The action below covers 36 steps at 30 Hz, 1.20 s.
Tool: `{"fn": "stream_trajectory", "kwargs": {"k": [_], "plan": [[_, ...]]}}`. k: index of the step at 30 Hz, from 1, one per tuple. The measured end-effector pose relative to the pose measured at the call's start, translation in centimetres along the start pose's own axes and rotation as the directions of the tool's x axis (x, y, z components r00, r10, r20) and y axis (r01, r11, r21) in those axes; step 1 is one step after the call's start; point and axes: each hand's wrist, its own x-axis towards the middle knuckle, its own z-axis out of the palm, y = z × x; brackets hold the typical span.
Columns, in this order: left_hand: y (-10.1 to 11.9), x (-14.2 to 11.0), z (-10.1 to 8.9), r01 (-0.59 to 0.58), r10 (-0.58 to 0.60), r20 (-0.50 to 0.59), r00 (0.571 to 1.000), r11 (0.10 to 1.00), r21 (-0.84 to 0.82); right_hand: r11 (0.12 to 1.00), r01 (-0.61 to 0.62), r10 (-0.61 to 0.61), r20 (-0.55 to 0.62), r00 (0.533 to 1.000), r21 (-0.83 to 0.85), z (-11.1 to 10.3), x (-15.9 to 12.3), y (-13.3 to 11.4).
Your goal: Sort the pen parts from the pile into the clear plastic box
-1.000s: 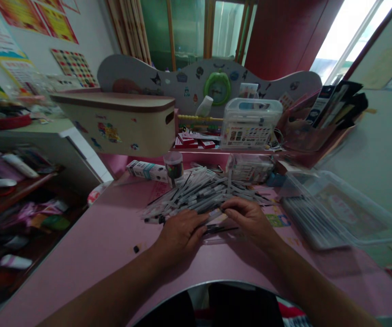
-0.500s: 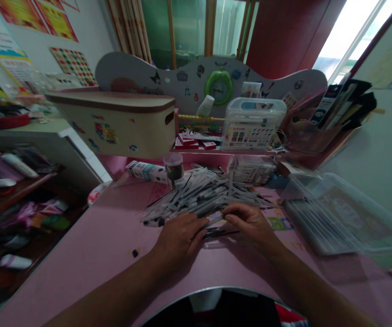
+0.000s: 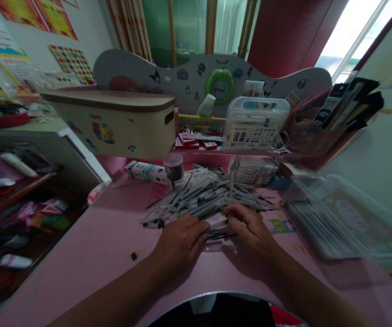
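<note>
My left grip and right grip sit half-curled on loose pens, hold unclear; a clear plastic box nearby holds more pens.

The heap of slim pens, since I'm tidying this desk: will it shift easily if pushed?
Probably slides apart easily: the slim pens lie loosely crisscrossed. Their round barrels would likely roll on the smooth pink desk. Each looks light and stiff.

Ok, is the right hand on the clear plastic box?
No, the right hand sits at the pen pile, apart from the clear plastic box.
</note>
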Motion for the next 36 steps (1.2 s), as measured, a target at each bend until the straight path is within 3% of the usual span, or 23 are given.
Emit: {"fn": "stream_trajectory", "kwargs": {"k": [9,16,22,28,36], "plan": [[-0.25,0.10,-0.09,-0.012,0.012,-0.009,1.000,1.000,0.015,0.989,0.037,-0.036,0.013,0.999,-0.142,0.28,0.16,-0.28],[-0.30,0.09,-0.05,-0.001,0.001,-0.002,1.000,1.000,0.022,0.998,0.037,-0.036,0.016,0.999,-0.050,0.32,-0.04,-0.15],[-0.18,0.15,-0.17,-0.002,0.001,0.006,1.000,0.999,0.038,0.990,0.054,-0.052,0.024,0.998,-0.130,0.56,0.27,-0.08],[-0.14,0.21,-0.24,0.003,-0.003,0.013,1.000,0.999,0.033,1.000,-0.020,0.020,0.032,0.999,0.000,0.64,-0.25,0.13],[-0.25,0.13,-0.09,0.000,0.000,0.015,1.000,0.999,0.037,0.996,-0.039,0.041,0.017,0.999,-0.082,0.87,-0.13,-0.05]]}}
